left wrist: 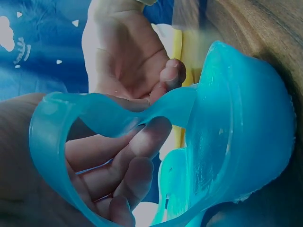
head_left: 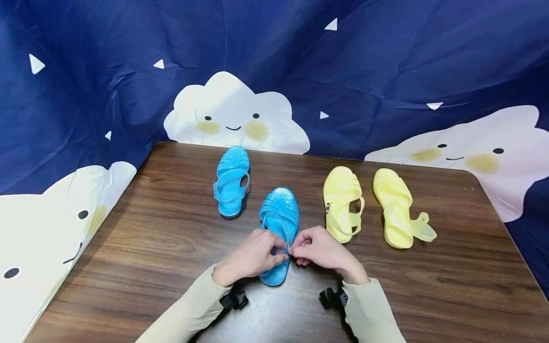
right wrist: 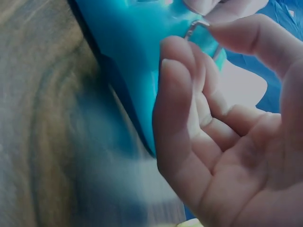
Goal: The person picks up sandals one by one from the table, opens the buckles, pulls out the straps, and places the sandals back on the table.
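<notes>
A blue jelly sandal lies on the table in front of the person, toe pointing away. The left hand reaches over its heel and pinches the ankle strap, which loops around the fingers in the left wrist view. From the other side, the right hand pinches the small metal buckle at the sandal's right edge. In the right wrist view its thumb lies against the buckle frame, with left fingertips close by at the top. The strap's end is partly hidden behind fingers.
A second blue sandal stands farther back to the left, its strap looped. On the right lie two yellow sandals; the nearer one has a looped strap, the far-right one a loose strap spread sideways. A patterned blue curtain hangs behind the wooden table.
</notes>
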### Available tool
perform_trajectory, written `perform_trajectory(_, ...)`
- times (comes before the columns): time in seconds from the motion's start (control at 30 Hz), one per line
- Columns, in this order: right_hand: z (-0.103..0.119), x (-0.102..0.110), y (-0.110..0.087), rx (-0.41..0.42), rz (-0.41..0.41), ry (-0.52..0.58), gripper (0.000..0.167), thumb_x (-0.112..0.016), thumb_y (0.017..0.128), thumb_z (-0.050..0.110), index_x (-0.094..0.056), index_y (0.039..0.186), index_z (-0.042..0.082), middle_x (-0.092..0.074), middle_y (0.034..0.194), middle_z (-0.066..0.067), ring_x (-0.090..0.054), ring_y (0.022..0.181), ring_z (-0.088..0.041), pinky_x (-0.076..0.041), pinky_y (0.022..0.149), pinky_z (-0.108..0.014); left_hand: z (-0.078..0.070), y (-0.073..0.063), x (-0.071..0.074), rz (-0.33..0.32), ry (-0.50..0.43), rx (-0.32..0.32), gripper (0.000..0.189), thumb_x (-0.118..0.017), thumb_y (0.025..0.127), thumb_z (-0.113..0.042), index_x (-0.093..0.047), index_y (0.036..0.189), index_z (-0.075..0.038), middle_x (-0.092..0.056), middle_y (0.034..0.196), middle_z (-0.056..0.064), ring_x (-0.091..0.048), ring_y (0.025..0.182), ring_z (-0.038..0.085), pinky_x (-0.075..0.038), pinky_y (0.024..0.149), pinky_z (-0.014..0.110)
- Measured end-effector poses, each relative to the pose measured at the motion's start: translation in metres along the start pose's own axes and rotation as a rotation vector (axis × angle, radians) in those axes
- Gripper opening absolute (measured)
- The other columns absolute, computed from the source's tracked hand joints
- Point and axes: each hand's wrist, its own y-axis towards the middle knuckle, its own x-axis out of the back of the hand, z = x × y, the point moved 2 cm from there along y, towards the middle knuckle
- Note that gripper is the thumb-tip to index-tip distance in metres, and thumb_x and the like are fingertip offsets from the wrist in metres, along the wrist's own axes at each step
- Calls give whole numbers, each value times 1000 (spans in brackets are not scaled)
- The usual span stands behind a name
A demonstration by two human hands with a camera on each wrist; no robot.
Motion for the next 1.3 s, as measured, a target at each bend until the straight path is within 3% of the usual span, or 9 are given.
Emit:
perform_trajectory(0.23, 2, -7, 3, -32, -87, -95, 11, -63, 79, 13, -60, 73, 5, -62, 60, -2, -62, 55, -14, -53, 54, -31, 2, 0, 0, 8, -43, 11, 6, -69, 88, -16, -74, 85, -16, -56, 67, -12, -43, 64, 6, -37, 58, 18)
perform_trajectory(0.37, 4, -10, 2, -53, -116, -173, 12, -61, 78, 16, -57, 69, 8, -61, 57, 0, -61, 53, -13, -50, 50, -29, 3, 0, -1, -2, -67, 1, 11, -68, 87, -14, -72, 78, -16, -48, 63, -13, -38, 59, 3, -33, 54, 16)
perform_trajectory(0.5, 7, -12, 3, -56, -134, -226, 13, -60, 76, 18, -55, 67, 10, -60, 56, 1, -60, 52, -12, -48, 49, -30, 2, 0, -1, -15, -86, -11, 24, -66, 87, -10, -59, 64, -18, -35, 59, -11, -32, 54, 2, -27, 50, 15)
perform_trajectory(0.7, 7, -16, 4, -78, -150, -267, 18, -57, 78, 19, -47, 65, 11, -58, 56, -1, -61, 52, -13, -46, 50, -30, 2, -1, -2, -21, -96, -11, 20, -64, 86, -7, -65, 68, -15, -40, 59, -11, -32, 53, 1, -27, 49, 14)
perform_trajectory(0.87, 5, -19, 6, -55, -169, -247, 23, -58, 80, 14, -40, 65, 12, -58, 56, -2, -62, 53, -14, -45, 49, -28, 4, -1, -2, -32, -94, -18, 12, -65, 88, -8, -73, 80, -12, -51, 63, -10, -34, 55, 1, -30, 50, 14)
perform_trajectory(1.3, 6, -1, 0, 108, -73, -112, 9, -63, 83, 8, -57, 87, 2, -63, 66, -6, -63, 57, -16, -52, 52, -30, 6, 0, -2, -25, -59, -13, 7, -69, 88, -14, -74, 84, -13, -64, 72, -7, -41, 58, 1, -35, 52, 14)
